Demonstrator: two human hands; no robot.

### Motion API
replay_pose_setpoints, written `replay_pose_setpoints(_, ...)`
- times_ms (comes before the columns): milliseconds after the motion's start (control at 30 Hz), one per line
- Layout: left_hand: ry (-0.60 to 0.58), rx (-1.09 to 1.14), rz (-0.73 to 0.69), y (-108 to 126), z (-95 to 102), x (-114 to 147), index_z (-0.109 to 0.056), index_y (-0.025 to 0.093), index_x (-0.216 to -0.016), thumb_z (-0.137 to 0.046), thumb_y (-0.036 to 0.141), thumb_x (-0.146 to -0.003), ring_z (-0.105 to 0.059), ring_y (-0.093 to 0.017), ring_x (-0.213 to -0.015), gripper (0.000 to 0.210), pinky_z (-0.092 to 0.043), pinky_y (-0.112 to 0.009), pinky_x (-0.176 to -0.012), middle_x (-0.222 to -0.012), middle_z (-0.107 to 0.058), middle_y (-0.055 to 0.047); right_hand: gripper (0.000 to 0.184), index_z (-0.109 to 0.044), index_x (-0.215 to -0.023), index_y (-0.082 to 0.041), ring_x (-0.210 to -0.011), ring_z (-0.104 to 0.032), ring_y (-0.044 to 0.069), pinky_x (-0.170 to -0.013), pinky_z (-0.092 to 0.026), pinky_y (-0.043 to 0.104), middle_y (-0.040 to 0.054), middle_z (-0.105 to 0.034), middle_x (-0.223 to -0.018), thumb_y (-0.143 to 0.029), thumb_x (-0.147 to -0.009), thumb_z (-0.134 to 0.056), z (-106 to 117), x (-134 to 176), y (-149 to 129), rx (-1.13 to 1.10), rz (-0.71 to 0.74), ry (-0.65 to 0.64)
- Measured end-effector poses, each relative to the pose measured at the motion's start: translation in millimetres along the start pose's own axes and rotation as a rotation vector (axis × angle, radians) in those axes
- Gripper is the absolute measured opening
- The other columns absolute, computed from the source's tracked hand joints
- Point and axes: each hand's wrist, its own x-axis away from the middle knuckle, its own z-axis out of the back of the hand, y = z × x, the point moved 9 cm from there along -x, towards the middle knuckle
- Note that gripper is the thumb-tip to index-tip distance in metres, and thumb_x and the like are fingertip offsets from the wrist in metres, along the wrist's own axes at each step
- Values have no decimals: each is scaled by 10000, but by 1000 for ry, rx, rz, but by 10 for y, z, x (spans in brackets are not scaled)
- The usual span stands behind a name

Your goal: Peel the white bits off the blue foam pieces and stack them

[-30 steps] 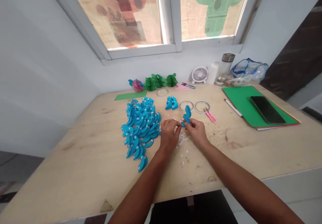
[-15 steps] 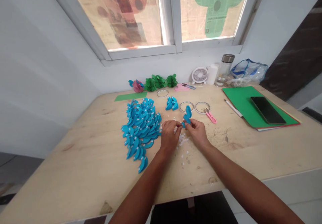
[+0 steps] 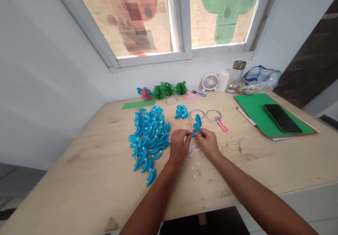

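Pinching one blue piece [image 3: 198,121] are the left hand [image 3: 180,143] and right hand [image 3: 208,142]; three rings [image 3: 206,115] lie beyond.

Curved blue paper pieces [image 3: 151,122] heaped left of centre on the pale wooden table [image 3: 84,178].
Along the far edge sit green folded-paper shapes [image 3: 168,88], the round white plastic fan [image 3: 210,82] and, further right, the clear cylindrical bottle [image 3: 236,76]; toward the right edge, the flat black rectangular phone [image 3: 282,118] lies on the flat green rectangular sheet [image 3: 250,108].

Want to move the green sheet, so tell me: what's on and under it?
A dark phone lies on the green sheet. Beneath, a red edge and a white edge show; the rest underneath is covered.
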Motion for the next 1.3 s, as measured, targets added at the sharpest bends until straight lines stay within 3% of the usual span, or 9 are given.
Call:
replay_pose_setpoints(267,-70,-100,-55,92,-55,-5,-508,200,-775,-425,175,-815,-532,-206,-805,96,-396,-356,-771,-777,-591,-51,264,-662,-651,-145,-583,-523,147,-525,-384,236,13,-598,-598,-387,-710,-573,-3,0,33,-37,-21,7)
replay_pose_setpoints(533,-186,20,-60,40,-21,-6,-506,198,-668,-482,217,-783,-546,-191,-775,119,-414,-324,-718,-718,-594,-38,359,-684,-932,-118,-612,-546,163,-531,-393,243,33,-633,-662,-385,-714,-581,87,-51,93,-116,-43,54)
replay_pose_setpoints(633,-184,89,26,-56,18,-31,-507,196,-616,-545,209,-721,-556,-172,-724,113,-424,-302,-689,-671,-590,-18,353,-687,-912,-117,-611,-555,168,-532,-394,247,37,-638,-657,-387,-706,-591,107,-52,88,-127,-51,61)
replay_pose_setpoints(700,-179,179,106,-133,19,-42,-554,192,-690,-552,168,-683,-567,-154,-705,25,-432,-283,-682,-702,-609,-6,332,-692,-864,-122,-603,-557,168,-531,-393,248,34,-638,-642,-394,-697,-600,111,-50,77,-131,-57,61)
replay_pose_setpoints(800,-191,300,260,-270,-38,-28,-593,181,-736,-524,176,-697,-553,-123,-587,80,-422,-242,-596,-617,-592,20,322,-692,-837,-126,-608,-560,167,-534,-395,247,31,-642,-646,-399,-688,-611,86,-43,46,-137,-54,34)
replay_pose_setpoints(967,-89,242,388,-392,8,-1,-608,159,-618,-540,274,-720,-463,-99,-474,168,-325,-213,-479,-486,-506,38,354,-692,-839,-116,-626,-562,174,-555,-405,253,35,-647,-669,-427,-682,-626,42,0,-13,-108,-43,-16)
replay_pose_setpoints(1067,-28,275,380,-384,51,-9,-634,151,-630,-528,301,-745,-490,-104,-506,216,-361,-217,-504,-516,-543,17,375,-689,-858,-114,-628,-559,178,-552,-404,255,41,-649,-685,-447,-702,-617,25,26,-25,-101,-55,-43)
replay_pose_setpoints(1167,42,451,388,-399,77,-18,-648,163,-992,-520,242,-747,-569,-122,-599,287,-443,-235,-578,-699,-652,-17,361,-687,-821,-119,-610,-552,177,-539,-399,254,41,-641,-667,-449,-683,-642,-28,39,-18,-92,-74,-110)
replay_pose_setpoints(1300,27,701,411,-383,13,-20,-679,158,-947,-564,307,-735,-630,-184,-798,284,-496,-276,-669,-899,-692,-82,315,-653,-711,-129,-566,-522,150,-505,-367,239,32,-619,-650,-443,-689,-639,-137,75,-28,-86,-67,-236)
